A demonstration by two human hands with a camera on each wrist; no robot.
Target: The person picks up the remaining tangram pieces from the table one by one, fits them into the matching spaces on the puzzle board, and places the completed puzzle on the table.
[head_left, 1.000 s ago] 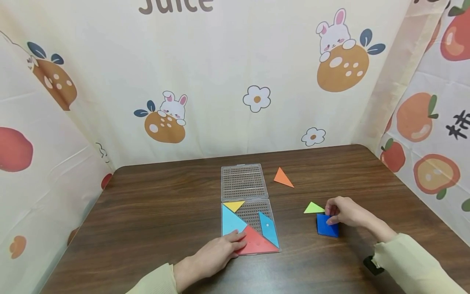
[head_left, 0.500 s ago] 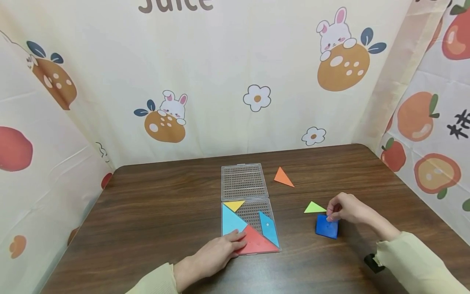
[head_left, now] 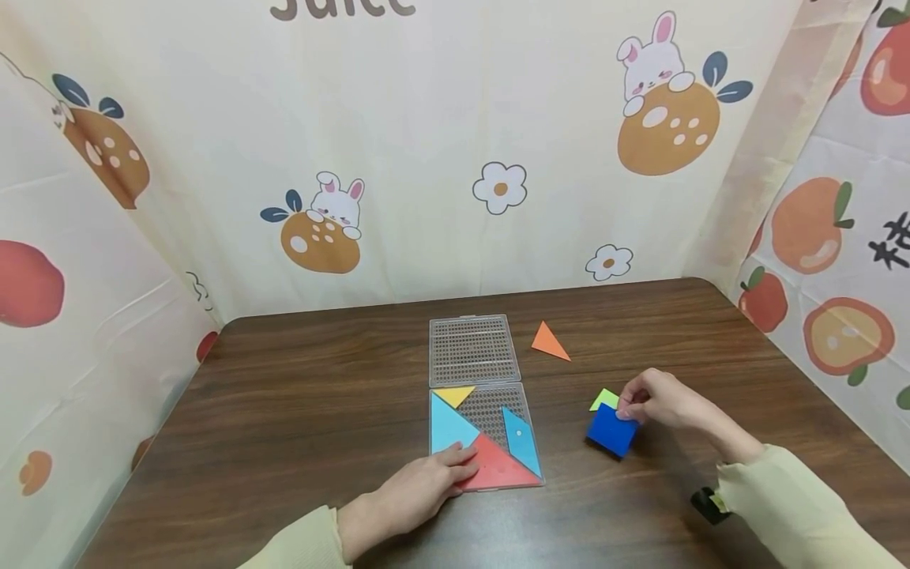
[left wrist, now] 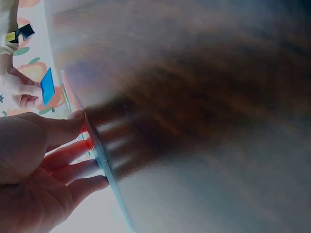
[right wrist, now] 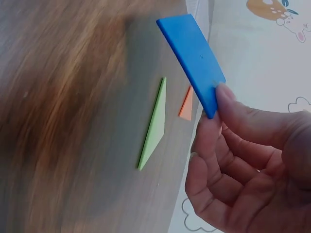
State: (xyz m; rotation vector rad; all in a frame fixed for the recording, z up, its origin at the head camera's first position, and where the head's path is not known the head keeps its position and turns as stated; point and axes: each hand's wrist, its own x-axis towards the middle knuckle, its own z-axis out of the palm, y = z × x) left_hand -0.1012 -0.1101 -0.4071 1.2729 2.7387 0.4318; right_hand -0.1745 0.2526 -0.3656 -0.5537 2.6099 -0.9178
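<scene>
My right hand (head_left: 657, 399) pinches a dark blue square tangram piece (head_left: 611, 431) by one corner between thumb and index finger. In the right wrist view the blue square is raised and tilted above the table. A light green triangle (head_left: 603, 399) lies behind it, partly covered in the head view. My left hand (head_left: 423, 488) rests at the near edge of a clear tangram case (head_left: 490, 411), fingers over the large red triangle (head_left: 501, 468) and its border with a light blue triangle (head_left: 448, 427). The case also holds a yellow triangle (head_left: 453, 395) and a blue parallelogram (head_left: 522, 444).
The case's open lid (head_left: 474, 352) lies flat behind its base. An orange triangle (head_left: 550, 343) lies right of the lid on the brown wooden table (head_left: 306, 411). Printed curtains (head_left: 426, 142) stand at the back and sides.
My right hand has lifted the blue square off the table and moved it slightly left, turning it and partly covering the green triangle. The left hand stays in place.
</scene>
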